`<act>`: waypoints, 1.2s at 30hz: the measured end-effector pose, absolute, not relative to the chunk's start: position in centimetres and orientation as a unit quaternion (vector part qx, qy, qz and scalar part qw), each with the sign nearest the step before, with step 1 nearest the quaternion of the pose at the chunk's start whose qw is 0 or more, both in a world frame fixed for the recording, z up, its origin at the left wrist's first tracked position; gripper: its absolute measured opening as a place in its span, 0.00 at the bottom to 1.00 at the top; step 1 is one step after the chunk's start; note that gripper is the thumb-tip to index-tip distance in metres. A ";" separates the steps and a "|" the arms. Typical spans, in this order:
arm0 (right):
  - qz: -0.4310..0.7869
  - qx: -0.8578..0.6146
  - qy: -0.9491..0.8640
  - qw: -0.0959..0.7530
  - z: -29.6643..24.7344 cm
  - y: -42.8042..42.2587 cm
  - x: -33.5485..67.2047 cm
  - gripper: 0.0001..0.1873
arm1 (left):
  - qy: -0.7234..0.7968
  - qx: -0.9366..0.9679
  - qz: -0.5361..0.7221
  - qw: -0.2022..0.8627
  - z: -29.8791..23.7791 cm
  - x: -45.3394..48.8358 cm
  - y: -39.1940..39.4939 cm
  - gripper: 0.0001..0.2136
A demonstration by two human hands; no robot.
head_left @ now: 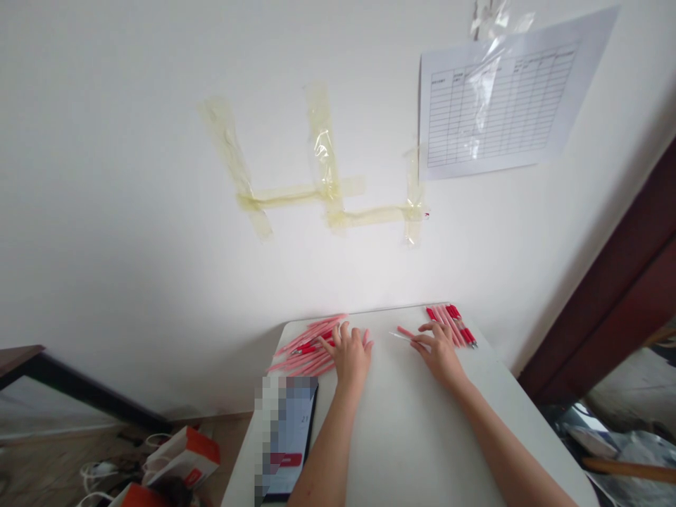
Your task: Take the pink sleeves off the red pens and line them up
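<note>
On the left of the white table (401, 436) lies a loose pile of pink sticks and red pens (306, 348). My left hand (349, 355) is over the pile's right side, fingers spread, with a short pink stick (366, 336) showing beside its thumb. To the right, my right hand (439, 352) pinches a thin white stick (398, 335) between thumb and fingers; a pink stick (405, 331) shows just beyond it, and whether that one is held I cannot tell. Behind that hand, several pink sticks and red pens (451, 325) lie side by side in a row.
A phone or tablet (298, 422), partly blurred out, lies at the table's left edge. The white wall (158, 211) stands right behind the table, with yellowish tape (323, 155) and a printed sheet (496, 105). Orange and white bags (184, 454) are on the floor at left.
</note>
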State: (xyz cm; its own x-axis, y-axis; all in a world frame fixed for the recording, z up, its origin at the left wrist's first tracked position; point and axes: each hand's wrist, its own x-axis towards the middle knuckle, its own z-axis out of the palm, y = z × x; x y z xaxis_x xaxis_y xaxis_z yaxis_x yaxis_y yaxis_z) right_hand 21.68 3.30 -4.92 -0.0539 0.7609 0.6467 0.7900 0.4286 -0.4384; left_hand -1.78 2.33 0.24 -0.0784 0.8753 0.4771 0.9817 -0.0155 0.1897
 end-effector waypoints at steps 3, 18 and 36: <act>-0.023 -0.540 -0.717 0.440 -5.1 3.5 22.0 0.12 | -0.709 -0.662 -0.215 0.109 0.3 -2.0 2.3 0.11; -0.035 -0.539 -0.709 0.454 -5.2 3.8 22.5 0.14 | -0.692 -0.670 -0.261 0.071 -0.1 -2.0 2.8 0.04; -0.053 -0.546 -0.713 0.436 -5.2 4.0 23.2 0.12 | -0.624 -0.701 -0.342 0.039 0.4 -1.8 2.7 0.05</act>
